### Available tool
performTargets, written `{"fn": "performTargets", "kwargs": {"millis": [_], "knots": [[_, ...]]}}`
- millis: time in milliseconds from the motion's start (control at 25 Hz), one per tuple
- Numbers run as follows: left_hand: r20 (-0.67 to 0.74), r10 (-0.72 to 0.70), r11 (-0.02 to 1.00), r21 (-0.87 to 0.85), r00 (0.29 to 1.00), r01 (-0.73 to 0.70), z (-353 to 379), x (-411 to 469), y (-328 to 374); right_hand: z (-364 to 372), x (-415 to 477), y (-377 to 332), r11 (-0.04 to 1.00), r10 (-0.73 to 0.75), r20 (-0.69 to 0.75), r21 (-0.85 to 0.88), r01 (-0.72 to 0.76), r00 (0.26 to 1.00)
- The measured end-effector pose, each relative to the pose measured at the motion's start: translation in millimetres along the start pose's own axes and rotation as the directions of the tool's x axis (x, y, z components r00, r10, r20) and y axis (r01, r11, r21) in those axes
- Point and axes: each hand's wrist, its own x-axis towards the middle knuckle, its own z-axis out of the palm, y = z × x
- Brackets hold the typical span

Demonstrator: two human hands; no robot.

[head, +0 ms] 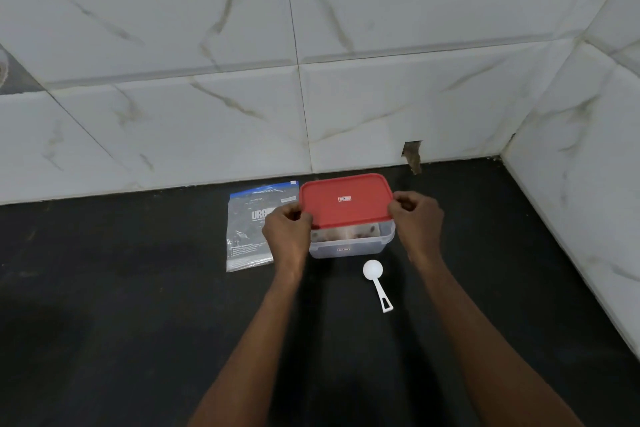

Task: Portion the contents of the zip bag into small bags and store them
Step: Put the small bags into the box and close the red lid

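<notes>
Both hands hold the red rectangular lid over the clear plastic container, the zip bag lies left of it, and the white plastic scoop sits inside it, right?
No. The head view shows the white plastic scoop lying on the black counter in front of the clear plastic container, not inside it. The left hand and right hand do hold the red rectangular lid.

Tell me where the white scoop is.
Head view: the white scoop lies on the black counter, just in front of the clear container, toward its right end.
</notes>
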Motion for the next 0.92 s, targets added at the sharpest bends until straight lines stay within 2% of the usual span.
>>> {"fn": "performTargets", "kwargs": {"millis": [200, 400, 560, 680, 760, 920], "knots": [[-0.030, 0.089, 0.986, 0.146, 0.996, -0.084, 3.7, -10.2, -15.6, 6.4, -11.8, 17.1, 0.995, -0.020, -0.026, -0.101, 0.017, 0.999], [-0.029, 0.066, 0.986, 0.153, 0.997, -0.061, -1.2, -11.3, -21.4, 3.9, -17.9, 20.1, 0.994, -0.008, -0.013, -0.106, 0.007, 1.000], [0.045, -0.027, 0.994, 0.104, 0.999, 0.022, -9.8, -6.8, -20.6, 0.6, -13.3, 18.8, 0.987, 0.056, 0.067, -0.154, -0.045, 0.996], [0.080, -0.079, 0.989, 0.135, 0.994, 0.067, -12.0, 12.5, -15.7, 3.3, 5.2, 12.2, 0.984, 0.031, 0.090, -0.180, -0.014, 0.995], [0.102, -0.098, 0.987, 0.141, 0.990, 0.083, -5.6, 27.9, -7.4, 14.0, 22.1, 5.6, 0.984, 0.023, 0.162, -0.178, 0.007, 0.987], [0.128, -0.054, 0.936, 0.351, 0.990, 0.006, 20.0, 38.0, 1.6, 40.3, 34.0, 6.8, 0.953, -0.027, 0.272, -0.282, 0.107, 0.962]]}}
